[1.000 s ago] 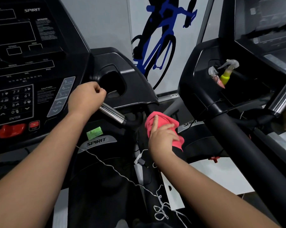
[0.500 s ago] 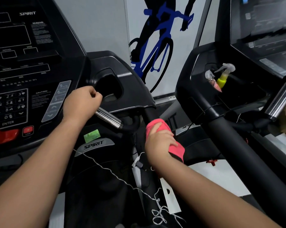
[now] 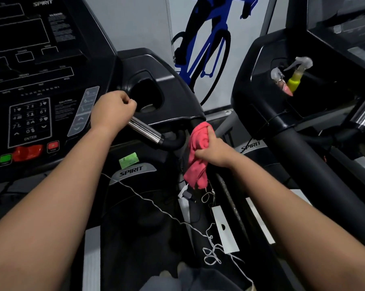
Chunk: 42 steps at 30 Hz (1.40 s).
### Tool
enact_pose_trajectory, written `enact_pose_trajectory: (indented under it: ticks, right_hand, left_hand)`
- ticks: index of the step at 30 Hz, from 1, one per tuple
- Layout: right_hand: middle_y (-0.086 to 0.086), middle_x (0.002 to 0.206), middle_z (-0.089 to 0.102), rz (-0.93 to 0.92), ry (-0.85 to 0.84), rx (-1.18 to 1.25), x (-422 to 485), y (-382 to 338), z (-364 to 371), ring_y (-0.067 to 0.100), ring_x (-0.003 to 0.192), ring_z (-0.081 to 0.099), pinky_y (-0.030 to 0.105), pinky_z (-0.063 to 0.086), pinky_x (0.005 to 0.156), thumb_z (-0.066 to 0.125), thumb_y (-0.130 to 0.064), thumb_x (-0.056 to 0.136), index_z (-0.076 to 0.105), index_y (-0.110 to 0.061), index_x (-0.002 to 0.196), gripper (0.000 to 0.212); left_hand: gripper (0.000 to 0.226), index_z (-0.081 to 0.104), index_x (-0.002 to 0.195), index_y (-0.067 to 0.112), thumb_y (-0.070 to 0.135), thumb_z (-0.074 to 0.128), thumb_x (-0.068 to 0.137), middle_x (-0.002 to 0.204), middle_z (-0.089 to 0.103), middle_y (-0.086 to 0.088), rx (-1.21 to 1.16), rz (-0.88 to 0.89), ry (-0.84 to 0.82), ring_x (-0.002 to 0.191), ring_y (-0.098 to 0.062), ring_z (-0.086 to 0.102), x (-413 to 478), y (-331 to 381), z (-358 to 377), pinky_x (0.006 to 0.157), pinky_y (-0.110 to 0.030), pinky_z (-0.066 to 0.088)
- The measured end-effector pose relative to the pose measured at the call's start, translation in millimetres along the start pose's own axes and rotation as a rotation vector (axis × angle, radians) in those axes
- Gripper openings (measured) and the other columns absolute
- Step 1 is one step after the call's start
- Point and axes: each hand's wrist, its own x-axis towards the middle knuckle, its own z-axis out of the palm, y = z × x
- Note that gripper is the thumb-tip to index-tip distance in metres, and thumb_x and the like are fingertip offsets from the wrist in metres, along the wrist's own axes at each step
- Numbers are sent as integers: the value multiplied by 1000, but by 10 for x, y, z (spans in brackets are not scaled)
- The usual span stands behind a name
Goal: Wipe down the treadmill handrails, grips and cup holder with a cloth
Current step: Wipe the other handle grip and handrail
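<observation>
Your left hand [image 3: 112,110] curls round the chrome grip [image 3: 144,130]; your right hand [image 3: 214,152] clutches the cloth [image 3: 198,148] (pink, bunched, tail hanging) just below the console [image 3: 173,89].

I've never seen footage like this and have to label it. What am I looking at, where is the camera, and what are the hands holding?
There is no robot here. A person wears a wide-angle camera on the head, looking forward and down, so you see both forearms from their own viewpoint.

They stand on a black treadmill facing its keypad console. The left hand grips the shiny metal grip bar, just below the black cup holder.

The right hand holds a crumpled pink cloth against the black side handrail, apparently to wipe it.

On the neighbouring treadmill to the right, a yellow spray bottle sits in the console tray.
</observation>
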Motion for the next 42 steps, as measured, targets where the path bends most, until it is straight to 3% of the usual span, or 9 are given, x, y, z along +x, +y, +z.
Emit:
enact_pose_trajectory:
  ticks: [3,6,9,11,15,22,31,42]
  right_hand:
    - [21,142,41,71,-83,26,-154,53,6,31,127,46,32,34,103,60,-41,81,-18,-14,148,107]
    - [22,144,40,199,-100,-76,-253,0,91,32,129,44,35,32,106,58,-45,85,-21,1,144,108]
    - [21,146,33,206,-48,-115,-294,-150,73,33,130,42,37,34,105,54,-44,89,-6,7,144,96]
    - [18,140,40,155,-10,-71,-225,-229,-2,32,127,45,34,38,103,58,-38,88,12,6,141,83]
    - [19,133,48,136,99,118,-98,-228,-15,31,121,49,33,41,97,72,-38,72,23,-3,136,87]
    - [17,133,50,164,127,43,-234,-40,141,32,121,51,34,40,96,66,-46,74,8,-10,148,101]
    - [17,129,50,234,190,34,-79,-210,170,34,120,51,38,43,94,68,-41,75,23,-5,134,83]
    - [16,133,48,213,169,92,110,-270,78,33,123,48,38,41,99,65,-39,74,23,-5,137,83]
  left_hand:
    - [20,64,85,16,28,49,87,81,63,-3,-9,-10,-40,76,-23,56,-5,-14,-16,63,-30,38]
    - [20,64,85,15,27,50,87,81,62,-2,13,-33,-43,75,-22,53,8,-15,-19,63,-30,37]
    - [19,64,84,15,27,50,87,83,62,-3,11,-42,-53,79,-24,54,22,13,-21,66,-30,40]
    - [17,62,81,16,26,49,87,84,63,-4,4,-38,-61,84,-27,58,33,19,-36,67,-30,42]
    - [18,61,80,15,25,48,87,82,63,-4,18,-22,-52,82,-28,58,17,2,-27,65,-30,40]
    - [19,63,81,13,23,48,86,82,63,-7,94,-49,34,84,-32,60,23,59,55,64,-30,41]
    - [16,65,78,9,15,50,78,77,64,-10,152,-120,3,73,-32,59,59,82,79,57,-29,38]
    - [19,68,82,8,17,51,83,80,66,-10,156,-112,18,77,-31,60,88,50,88,63,-30,44]
